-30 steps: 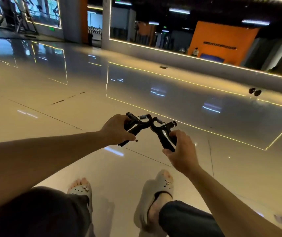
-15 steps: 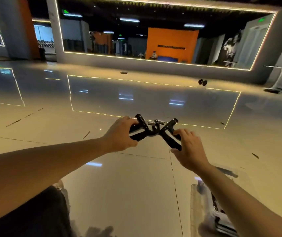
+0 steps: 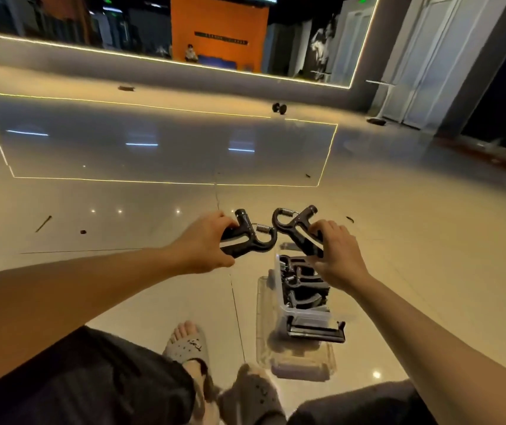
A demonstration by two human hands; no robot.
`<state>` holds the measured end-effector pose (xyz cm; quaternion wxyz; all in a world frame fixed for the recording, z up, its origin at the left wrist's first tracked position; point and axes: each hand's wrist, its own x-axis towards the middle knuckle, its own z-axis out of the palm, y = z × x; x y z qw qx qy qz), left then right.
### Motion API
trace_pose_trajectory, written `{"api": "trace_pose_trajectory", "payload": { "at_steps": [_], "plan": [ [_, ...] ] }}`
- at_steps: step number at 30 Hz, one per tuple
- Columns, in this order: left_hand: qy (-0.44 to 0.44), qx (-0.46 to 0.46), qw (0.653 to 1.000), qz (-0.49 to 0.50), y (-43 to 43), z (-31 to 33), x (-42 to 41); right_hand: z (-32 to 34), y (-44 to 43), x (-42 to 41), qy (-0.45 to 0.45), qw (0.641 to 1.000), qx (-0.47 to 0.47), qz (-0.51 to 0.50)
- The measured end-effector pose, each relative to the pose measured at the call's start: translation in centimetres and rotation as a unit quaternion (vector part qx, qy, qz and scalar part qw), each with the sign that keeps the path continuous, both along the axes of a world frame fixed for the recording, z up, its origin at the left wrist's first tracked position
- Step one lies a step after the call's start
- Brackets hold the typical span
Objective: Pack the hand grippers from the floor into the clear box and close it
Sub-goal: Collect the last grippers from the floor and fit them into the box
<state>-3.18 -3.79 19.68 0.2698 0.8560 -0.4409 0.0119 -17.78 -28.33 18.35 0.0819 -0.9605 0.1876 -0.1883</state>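
Note:
My left hand point(image 3: 204, 245) grips one black hand gripper point(image 3: 250, 237) with a metal spring. My right hand point(image 3: 336, 254) grips a second black hand gripper point(image 3: 296, 230). Both are held in the air above the far end of the clear box point(image 3: 307, 312), their spring ends close together but apart. The box stands open on the floor between my arms, with several black hand grippers point(image 3: 302, 286) inside. Its clear lid point(image 3: 297, 357) lies flat on the floor around the near end.
My feet in grey sandals point(image 3: 188, 346) rest on the glossy tiled floor point(image 3: 122, 286) left of the box. A small dumbbell point(image 3: 278, 108) lies far off near the mirrored wall. Small dark bits point(image 3: 44, 223) are scattered on the tiles.
My view has swung right and down, bringing the open box fully into sight. Both hands have carried the two grippers over the box, and the grippers have drawn slightly apart.

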Motion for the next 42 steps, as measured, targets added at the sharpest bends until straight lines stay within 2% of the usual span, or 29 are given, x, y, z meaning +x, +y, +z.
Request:
{"api": "trace_pose_trajectory", "payload": {
  "at_steps": [8,14,21,30,34,42],
  "plan": [
    [0.033,0.036,0.998,-0.037,-7.7,-1.4,2.3,-2.0,-6.5,-2.3,0.033,0.997,0.028,-0.066],
    [0.026,0.096,0.992,-0.079,-14.2,-3.6,5.3,-6.7,-11.2,-1.7,0.060,0.994,0.064,-0.060],
    [0.095,0.136,0.981,-0.102,-20.7,-7.7,9.9,-12.8,-16.3,0.3,0.099,0.980,0.163,-0.051],
    [0.241,0.127,0.957,-0.098,-25.3,-13.1,12.6,-18.1,-19.4,4.0,0.157,0.956,0.246,-0.005],
    [0.256,0.132,0.953,-0.093,-26.3,-14.1,13.2,-19.3,-19.7,4.9,0.181,0.945,0.271,0.023],
    [0.279,0.135,0.948,-0.075,-26.2,-13.3,13.5,-20.8,-19.1,6.0,0.313,0.906,0.251,0.135]
  ]
}}
